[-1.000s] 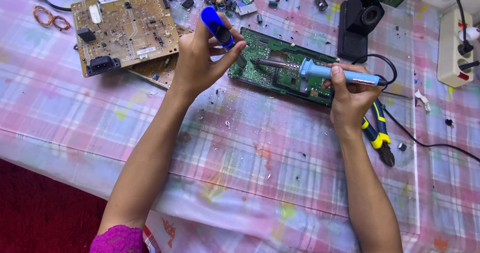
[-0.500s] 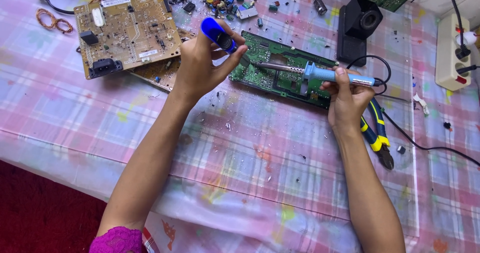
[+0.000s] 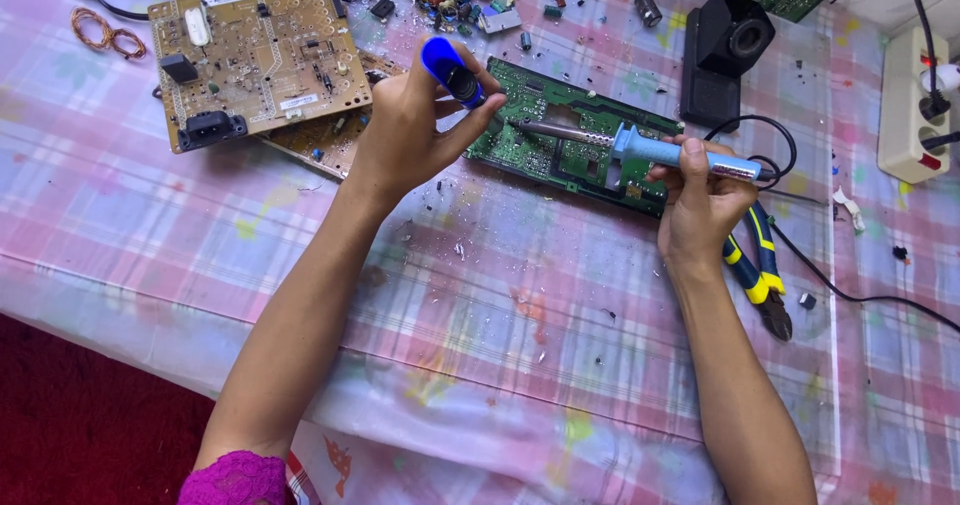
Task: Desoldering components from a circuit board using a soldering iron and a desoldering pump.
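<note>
Both hands grip tools over the green circuit board point(image 3: 570, 145) near the counter's far edge: left hand point(image 3: 410, 130) holds a blue pump point(image 3: 452, 70), right hand point(image 3: 700, 200) a soldering iron point(image 3: 640, 148) lying sideways, tip pointing left.

Pink, blue and white checks on the worktop cloth point(image 3: 560, 345). Green circuit board point(image 3: 560, 150), tan circuit board point(image 3: 260, 55). Bright blue pump point(image 3: 452, 70). Light blue soldering iron point(image 3: 660, 152). Yellow and blue pliers point(image 3: 757, 270). Black stand point(image 3: 725, 55). Pink sleeve point(image 3: 235, 480).

Soldering iron point(image 3: 665, 152) tip hidden behind left hand point(image 3: 410, 125).
</note>
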